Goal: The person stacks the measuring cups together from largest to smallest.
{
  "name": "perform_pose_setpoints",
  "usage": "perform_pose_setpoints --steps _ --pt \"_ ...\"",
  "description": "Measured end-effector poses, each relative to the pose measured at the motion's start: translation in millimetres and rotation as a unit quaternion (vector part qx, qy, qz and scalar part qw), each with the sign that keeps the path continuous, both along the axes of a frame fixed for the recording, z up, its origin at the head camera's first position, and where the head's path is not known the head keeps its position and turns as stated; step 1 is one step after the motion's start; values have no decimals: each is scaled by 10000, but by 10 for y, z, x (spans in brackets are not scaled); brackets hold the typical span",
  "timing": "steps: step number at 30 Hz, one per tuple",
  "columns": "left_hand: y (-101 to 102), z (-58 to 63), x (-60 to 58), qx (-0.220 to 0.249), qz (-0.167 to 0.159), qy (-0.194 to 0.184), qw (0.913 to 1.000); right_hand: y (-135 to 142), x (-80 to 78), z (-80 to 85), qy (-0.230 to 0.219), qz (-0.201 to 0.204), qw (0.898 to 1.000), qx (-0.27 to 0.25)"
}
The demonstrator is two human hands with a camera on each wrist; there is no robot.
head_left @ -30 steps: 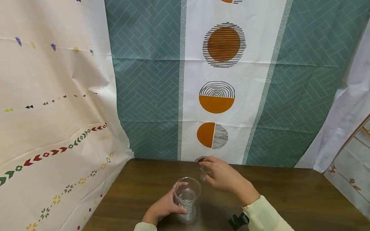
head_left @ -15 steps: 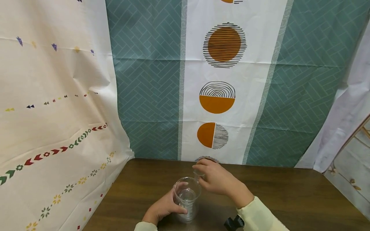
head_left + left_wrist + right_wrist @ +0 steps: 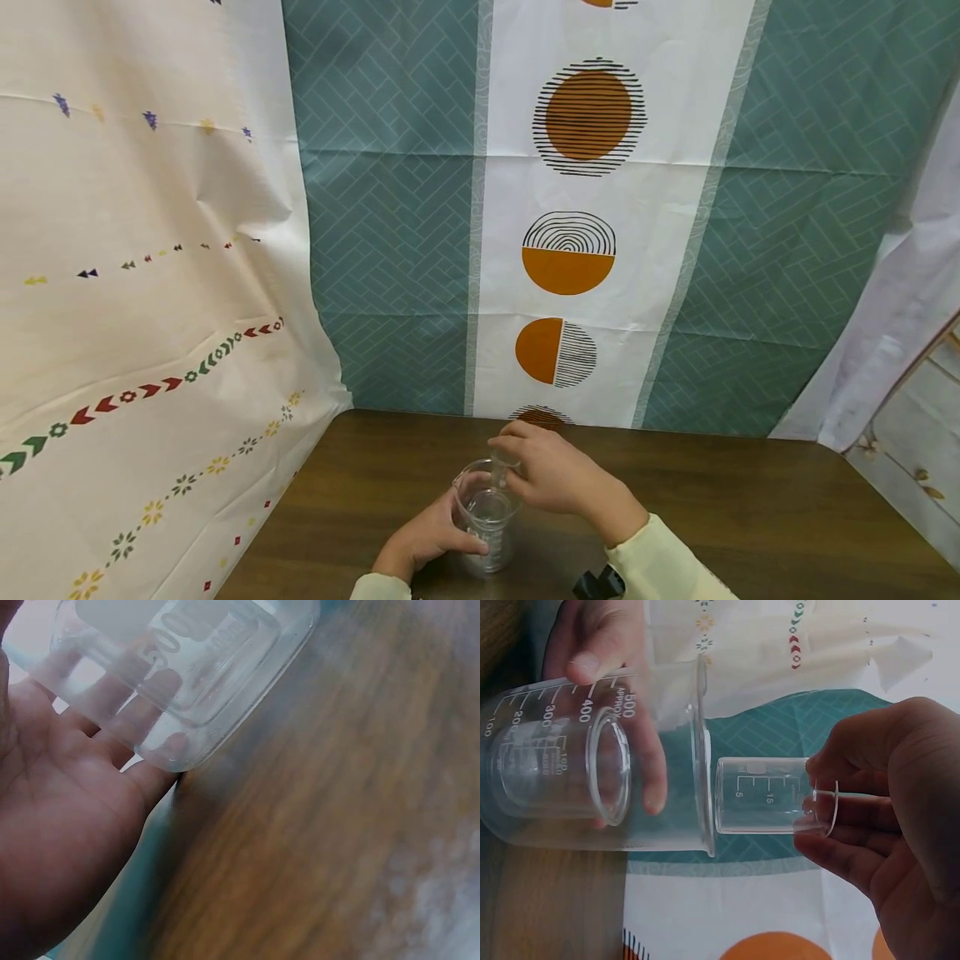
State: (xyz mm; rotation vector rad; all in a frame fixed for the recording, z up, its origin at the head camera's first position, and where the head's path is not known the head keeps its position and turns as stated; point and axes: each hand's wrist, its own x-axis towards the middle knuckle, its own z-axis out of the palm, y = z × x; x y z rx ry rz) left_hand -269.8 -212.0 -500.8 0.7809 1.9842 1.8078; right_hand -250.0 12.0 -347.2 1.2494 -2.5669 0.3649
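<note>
A large clear beaker (image 3: 486, 560) with a 500 scale stands upright on the table. My left hand (image 3: 431, 533) grips its side, fingers behind and thumb in front. Seen from the left wrist, those fingers lie against the glass near its base (image 3: 225, 712). Inside it sits a medium beaker (image 3: 562, 784), its rim below the large one's rim. My right hand (image 3: 558, 471) pinches a small beaker (image 3: 761, 796) near its rim, with thumb and fingertips. In the right wrist view the small beaker's base is close to the large beaker's mouth (image 3: 705, 757); touching or not, I cannot tell.
A dark brown wooden table (image 3: 735, 508) carries the beakers. Behind it hangs a green and white curtain (image 3: 390, 250) with orange circles. A cream patterned cloth (image 3: 150, 333) hangs along the left side. A black device (image 3: 598, 583) is near the right sleeve.
My right hand has moved left and slightly down, bringing the small beaker from beside the large beaker to over its mouth. The left hand keeps holding the large beaker in place.
</note>
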Motion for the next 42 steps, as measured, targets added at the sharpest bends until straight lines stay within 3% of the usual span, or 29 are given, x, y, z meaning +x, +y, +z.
perform_pose_setpoints --steps 19,25,42 --pt "-15 39 46 -218 251 -289 9990 -129 0 -145 -496 230 9983 190" --pt "-19 30 46 -392 321 -184 9985 -167 3 -159 -637 239 9973 279" --pt "-24 29 46 -28 157 -415 9990 -210 -75 -209 -780 375 9925 864"
